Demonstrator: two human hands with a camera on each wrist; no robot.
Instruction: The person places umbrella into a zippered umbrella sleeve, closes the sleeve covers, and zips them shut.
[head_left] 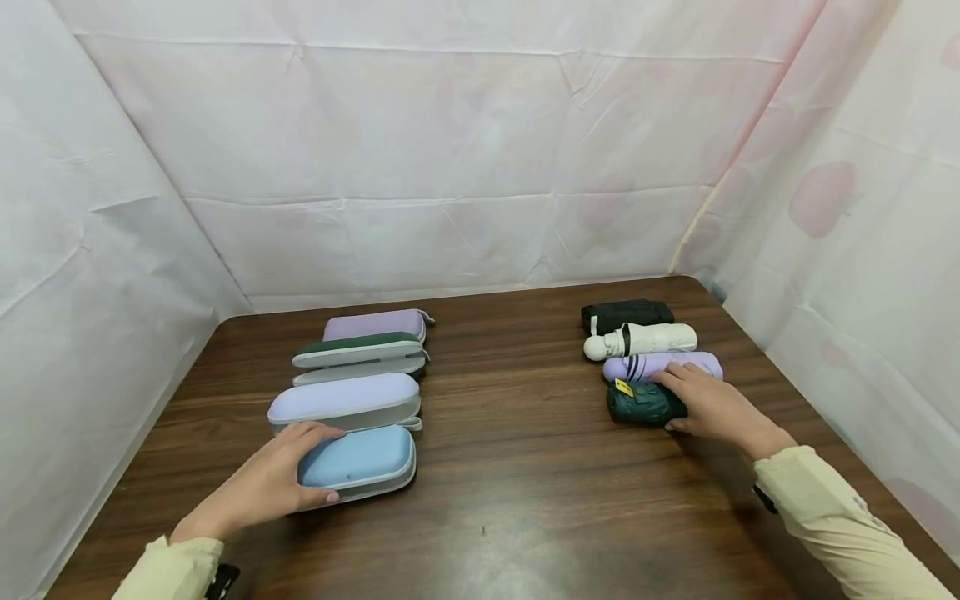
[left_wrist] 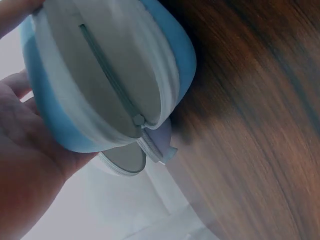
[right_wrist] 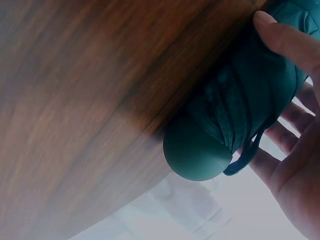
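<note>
On the left side of the table, my left hand [head_left: 279, 473] grips a light blue zip case [head_left: 360, 457], thumb along its near side and fingers over its far side. The left wrist view shows pale grey between the two blue shells of this case [left_wrist: 187, 55], with a small zip pull at one end. To the right, my right hand [head_left: 708, 406] holds a dark green folded umbrella [head_left: 641, 402] that bears a yellow tag. Its rounded handle end [right_wrist: 195, 152] and a wrist loop show in the right wrist view, with the thumb against the fabric.
Beyond the blue case lie a lavender case [head_left: 345, 394], a dark green case [head_left: 360, 348] with its lid raised and a purple case [head_left: 375, 324]. A lavender umbrella [head_left: 660, 364], a white one and a black umbrella [head_left: 630, 315] line the right. White sheeting [head_left: 450, 167] surrounds the brown table [head_left: 510, 467].
</note>
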